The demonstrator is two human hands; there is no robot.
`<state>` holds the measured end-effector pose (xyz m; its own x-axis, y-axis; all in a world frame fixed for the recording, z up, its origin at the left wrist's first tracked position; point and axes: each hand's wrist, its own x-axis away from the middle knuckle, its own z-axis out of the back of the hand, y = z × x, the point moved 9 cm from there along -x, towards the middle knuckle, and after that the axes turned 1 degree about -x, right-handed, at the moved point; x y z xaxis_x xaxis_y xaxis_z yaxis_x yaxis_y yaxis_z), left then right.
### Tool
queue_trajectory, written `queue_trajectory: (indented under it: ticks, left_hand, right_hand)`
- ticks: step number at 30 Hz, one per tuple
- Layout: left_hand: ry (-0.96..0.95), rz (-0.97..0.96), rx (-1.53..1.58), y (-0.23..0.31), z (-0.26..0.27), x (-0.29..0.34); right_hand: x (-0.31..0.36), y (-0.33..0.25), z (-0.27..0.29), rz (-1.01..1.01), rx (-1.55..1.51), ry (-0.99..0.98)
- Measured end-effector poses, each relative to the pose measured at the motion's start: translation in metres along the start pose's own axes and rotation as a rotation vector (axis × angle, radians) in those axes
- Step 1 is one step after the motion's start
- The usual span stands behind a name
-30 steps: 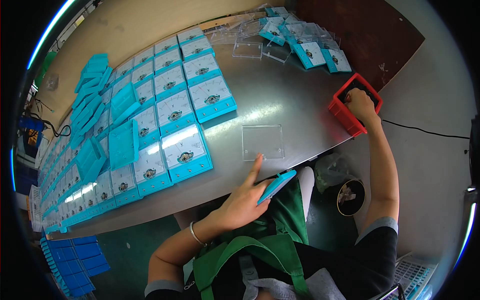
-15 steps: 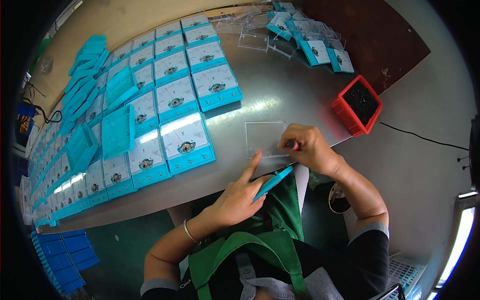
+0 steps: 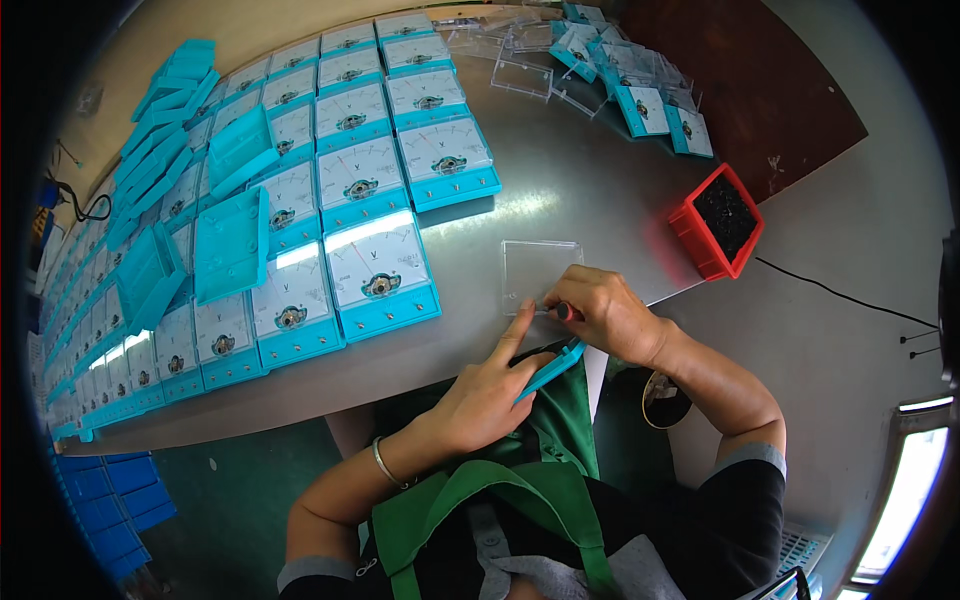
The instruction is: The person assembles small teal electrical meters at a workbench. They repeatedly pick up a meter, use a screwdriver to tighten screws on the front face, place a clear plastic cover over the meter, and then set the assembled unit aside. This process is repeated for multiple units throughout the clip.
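My left hand [image 3: 485, 398] grips a thin teal plastic piece [image 3: 552, 371], seen nearly edge-on, between thumb and fingers. Its index finger stretches out to the near edge of a clear plastic cover [image 3: 540, 265], which lies flat by the table's front edge. In my closed right hand [image 3: 612, 315] is a small red-handled tool [image 3: 568, 312], perhaps a screwdriver. The tool's end points at my left fingertip, over the cover's near edge. Fingers hide most of its shaft and whatever it may touch.
Rows of teal-and-white panel meters [image 3: 381, 262] fill the left of the metal table [image 3: 480, 262], with empty teal housings [image 3: 228, 245] on top. A red bin [image 3: 690, 235] of small black parts stands right. Clear covers [image 3: 522, 78] and more meters [image 3: 640, 108] are piled at the back.
My right hand has shifted left and slightly down, bringing the red-handled tool to my left index fingertip. The view has shifted a little.
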<state>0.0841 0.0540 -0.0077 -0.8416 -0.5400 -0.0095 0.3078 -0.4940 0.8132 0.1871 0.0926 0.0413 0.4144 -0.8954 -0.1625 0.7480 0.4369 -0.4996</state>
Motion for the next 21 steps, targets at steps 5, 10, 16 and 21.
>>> queue_trajectory:
  ticks: [5,10,16,21]
  left_hand:
    - [0.004,-0.004,0.004,-0.002,-0.001,0.0]
    - [-0.019,0.019,-0.007,-0.003,-0.003,-0.001]
    - [-0.035,0.038,-0.012,-0.002,-0.002,-0.002]
    - [-0.043,0.057,-0.021,-0.006,-0.008,-0.002]
  right_hand:
    - [-0.002,-0.001,-0.002,-0.011,0.036,-0.067]
    - [-0.011,0.025,-0.011,-0.164,-0.077,-0.157]
    - [-0.03,0.042,-0.019,-0.285,-0.061,-0.445]
    - [-0.033,0.021,-0.02,-0.21,0.263,-0.475]
